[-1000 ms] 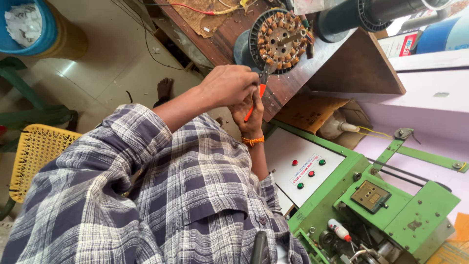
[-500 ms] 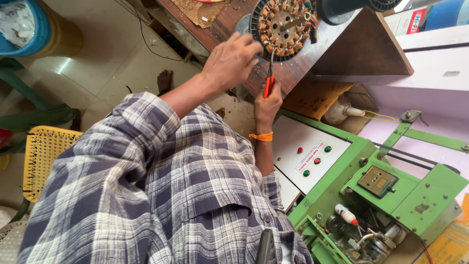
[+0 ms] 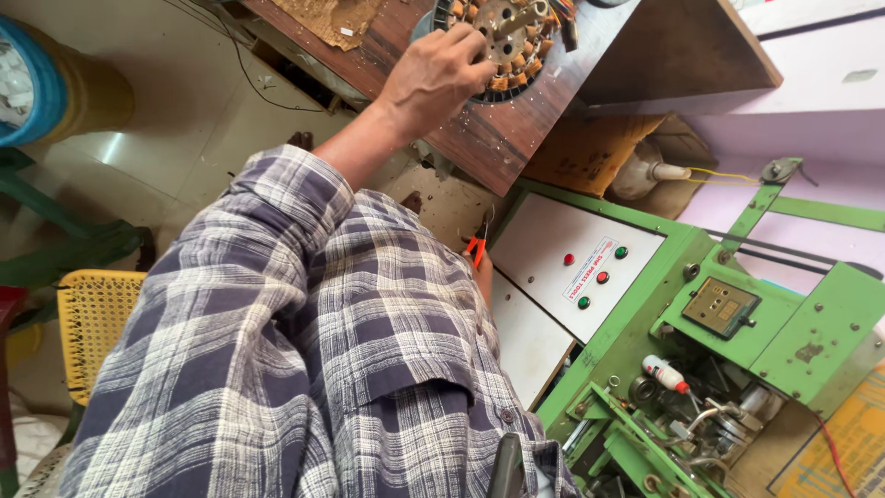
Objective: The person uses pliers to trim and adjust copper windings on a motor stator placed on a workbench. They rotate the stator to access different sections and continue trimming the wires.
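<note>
Lowered from the round copper-wound stator [image 3: 502, 41], the right hand now sits hidden behind the plaid shirt [image 3: 304, 350]; only the red-handled pliers [image 3: 477, 244] peek out, so its fingers cannot be told. On the green winding machine [image 3: 784, 341], a white control panel [image 3: 576, 263] bears a slanted rectangular label. Fingers of the left hand [image 3: 438, 74] curl over the stator on the wooden bench [image 3: 489, 138]; the frame's top edge crops it.

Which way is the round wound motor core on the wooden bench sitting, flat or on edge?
Flat: the motor core lies face-up on the bench, its ring of windings visible, with the left hand resting on its rim.
</note>
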{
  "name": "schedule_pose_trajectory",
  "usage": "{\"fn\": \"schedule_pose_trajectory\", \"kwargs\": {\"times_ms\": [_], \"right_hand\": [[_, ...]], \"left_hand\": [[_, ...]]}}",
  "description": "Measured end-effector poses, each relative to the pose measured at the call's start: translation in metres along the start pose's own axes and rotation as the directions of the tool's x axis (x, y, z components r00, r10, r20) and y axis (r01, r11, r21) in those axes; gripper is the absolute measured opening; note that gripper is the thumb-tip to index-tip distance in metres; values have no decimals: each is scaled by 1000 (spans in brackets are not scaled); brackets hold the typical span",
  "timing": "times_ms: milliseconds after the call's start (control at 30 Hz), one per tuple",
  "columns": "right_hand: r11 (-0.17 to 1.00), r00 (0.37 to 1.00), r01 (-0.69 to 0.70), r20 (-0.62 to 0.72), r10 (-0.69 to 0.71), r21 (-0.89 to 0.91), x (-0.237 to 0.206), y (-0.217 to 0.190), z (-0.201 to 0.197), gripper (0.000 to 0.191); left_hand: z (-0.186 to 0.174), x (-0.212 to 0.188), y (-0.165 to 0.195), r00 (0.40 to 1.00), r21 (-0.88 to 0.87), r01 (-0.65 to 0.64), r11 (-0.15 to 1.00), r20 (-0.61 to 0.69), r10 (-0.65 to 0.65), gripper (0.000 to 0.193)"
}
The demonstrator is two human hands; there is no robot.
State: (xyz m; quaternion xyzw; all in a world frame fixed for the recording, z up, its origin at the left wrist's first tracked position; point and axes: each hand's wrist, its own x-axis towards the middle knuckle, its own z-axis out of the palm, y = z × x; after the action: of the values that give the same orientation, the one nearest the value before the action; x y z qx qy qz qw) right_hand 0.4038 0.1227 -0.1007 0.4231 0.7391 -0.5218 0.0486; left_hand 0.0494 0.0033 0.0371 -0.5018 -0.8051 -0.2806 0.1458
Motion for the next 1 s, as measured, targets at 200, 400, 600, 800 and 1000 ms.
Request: {"fn": "schedule_pose_trajectory", "kwargs": {"times_ms": [200, 400, 600, 800, 1000], "right_hand": [[996, 999, -1, -39, 4, 89, 9, -4, 15, 30], [967, 999, 36, -21, -31, 252, 34, -15, 6, 32], [952, 999, 39, -27, -32, 304, 45, -11, -5, 31], [968, 1000, 14, 10, -17, 252, 51, 13, -8, 33], [984, 999, -41, 19, 39, 172, 53, 16, -12, 33]], "left_hand": [[-14, -3, -11, 999, -163, 24, 986, -25, -28, 10], [-21, -6, -5, 994, -252, 104, 962, -2, -107, 11], [-28, -4, 2, 975, -278, 219, 935, 38, -218, 16], [-21, 1, 7, 989, -83, 138, 987, 54, -134, 17], [1, -11, 5, 1000, 101, 4, 995, -21, -2, 17]]}}
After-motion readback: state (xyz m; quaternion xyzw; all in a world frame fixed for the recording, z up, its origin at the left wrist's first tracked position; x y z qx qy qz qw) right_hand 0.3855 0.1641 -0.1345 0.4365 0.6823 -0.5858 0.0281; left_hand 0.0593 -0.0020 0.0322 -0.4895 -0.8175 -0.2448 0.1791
